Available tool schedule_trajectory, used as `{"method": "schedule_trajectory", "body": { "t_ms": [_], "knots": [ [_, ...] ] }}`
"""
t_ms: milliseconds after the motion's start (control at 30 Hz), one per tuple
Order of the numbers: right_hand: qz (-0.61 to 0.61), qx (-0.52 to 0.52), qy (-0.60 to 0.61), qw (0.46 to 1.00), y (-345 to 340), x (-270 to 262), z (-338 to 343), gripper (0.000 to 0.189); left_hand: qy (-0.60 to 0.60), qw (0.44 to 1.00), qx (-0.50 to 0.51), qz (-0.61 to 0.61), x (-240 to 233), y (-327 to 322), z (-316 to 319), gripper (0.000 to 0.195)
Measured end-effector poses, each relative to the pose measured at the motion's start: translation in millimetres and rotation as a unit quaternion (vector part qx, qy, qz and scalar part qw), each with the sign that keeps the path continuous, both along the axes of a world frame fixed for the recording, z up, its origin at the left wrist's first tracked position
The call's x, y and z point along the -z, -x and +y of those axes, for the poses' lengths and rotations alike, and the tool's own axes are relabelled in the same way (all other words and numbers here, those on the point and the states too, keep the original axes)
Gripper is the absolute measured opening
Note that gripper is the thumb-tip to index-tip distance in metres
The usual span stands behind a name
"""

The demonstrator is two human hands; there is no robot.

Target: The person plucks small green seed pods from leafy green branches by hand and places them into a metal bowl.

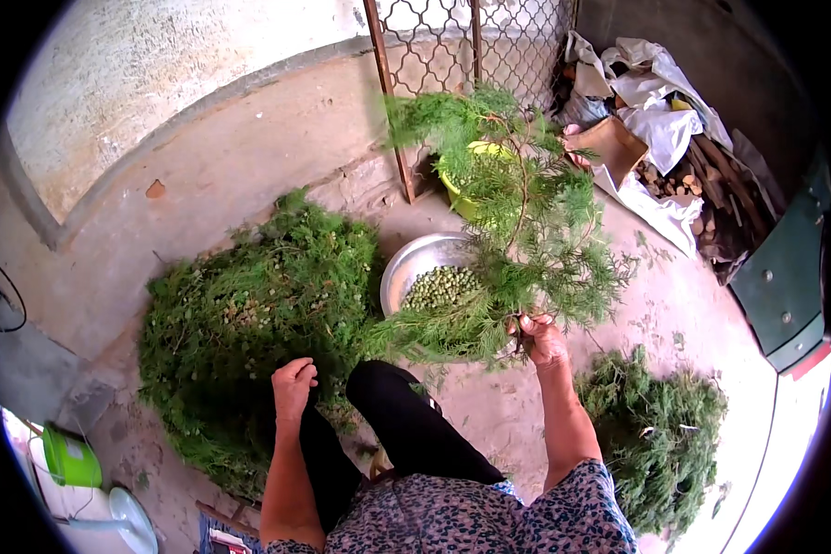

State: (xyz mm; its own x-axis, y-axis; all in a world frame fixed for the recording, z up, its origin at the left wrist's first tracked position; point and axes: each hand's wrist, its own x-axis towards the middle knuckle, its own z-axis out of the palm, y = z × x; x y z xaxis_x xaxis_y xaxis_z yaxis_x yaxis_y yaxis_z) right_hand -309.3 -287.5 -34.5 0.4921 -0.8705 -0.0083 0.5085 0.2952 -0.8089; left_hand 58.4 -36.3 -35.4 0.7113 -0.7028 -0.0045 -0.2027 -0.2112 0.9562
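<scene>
My right hand [543,341] grips the cut base of a large leafy conifer branch [523,201], probably arborvitae. Its green sprays fan up and out over a metal basin [405,260] and hide the basin's right side. Small round green cones [441,286] lie heaped in the basin. My left hand [294,384] is held above my left leg with its fingers curled; whether anything small is inside cannot be made out. Beside it spreads a big pile of green conifer branches [249,298], dotted with pale cones.
A second heap of cuttings [654,429] lies at right. Behind the branch stands a yellow-green tub [460,201], near a metal lattice gate [426,52]. Firewood [727,180] and white sacks [665,131] fill the back right corner. A green bucket [69,457] stands at lower left.
</scene>
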Motion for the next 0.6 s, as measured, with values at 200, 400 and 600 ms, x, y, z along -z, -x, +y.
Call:
{"method": "schedule_trajectory", "body": {
  "t_ms": [200,400,600],
  "knots": [
    [0.033,-0.015,0.021,0.999,0.1,19.0,12.5,0.023,0.106,0.988,-0.019,0.110,-36.1,8.4,-23.7,0.029],
    [0.187,0.035,0.053,0.980,26.2,91.0,9.8,0.034,0.193,0.962,0.143,0.133,-120.6,65.2,-108.5,0.048],
    [0.662,-0.076,0.415,0.619,45.3,109.3,18.1,0.021,0.336,0.885,0.120,0.298,-151.8,81.3,-132.0,0.054]
  ]
}}
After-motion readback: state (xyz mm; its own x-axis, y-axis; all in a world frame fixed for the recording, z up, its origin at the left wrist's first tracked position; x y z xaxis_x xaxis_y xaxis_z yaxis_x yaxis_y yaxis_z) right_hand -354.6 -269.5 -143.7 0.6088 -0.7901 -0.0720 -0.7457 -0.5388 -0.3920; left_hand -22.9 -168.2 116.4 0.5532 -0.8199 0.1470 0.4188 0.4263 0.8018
